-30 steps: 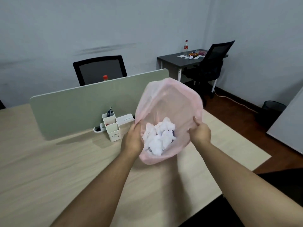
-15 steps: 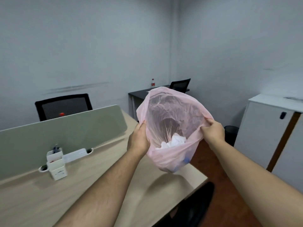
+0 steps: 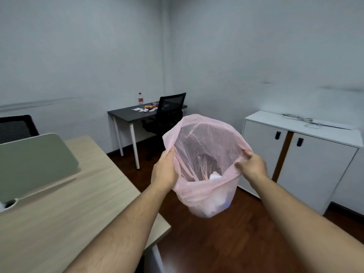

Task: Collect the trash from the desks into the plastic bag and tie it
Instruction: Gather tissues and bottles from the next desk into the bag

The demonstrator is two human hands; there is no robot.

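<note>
The pink plastic bag (image 3: 204, 194) was held in the air over the wood floor (image 3: 216, 243), just past the right edge of the light wooden worktop (image 3: 69, 213), touching neither. Its mouth was stretched wide open towards the camera.

The left hand (image 3: 164, 172) gripped the left side of the rim, with its fingers (image 3: 169, 155) closed on the film. The right hand (image 3: 253, 164) gripped the right side of the rim, its fingers (image 3: 240, 164) bunched and pinching a fold of film. Crumpled white paper (image 3: 215, 175) lay in the bottom of the bag. A bluish item showed through the film low down, and I could not identify it.

Against the far wall I noted a dark worktop (image 3: 126, 115). Paper scraps and coloured wrappers (image 3: 146, 109) lay towards its far edge, beside an upright red-capped bottle (image 3: 140, 99). A black mesh chair (image 3: 169, 113) stood at its right end.

A grey-green divider panel (image 3: 35, 164) stood along the left of the light worktop. To the right, a white two-door cabinet (image 3: 307, 164) stood on the floor with a loose cable (image 3: 301, 120) on top.
</note>
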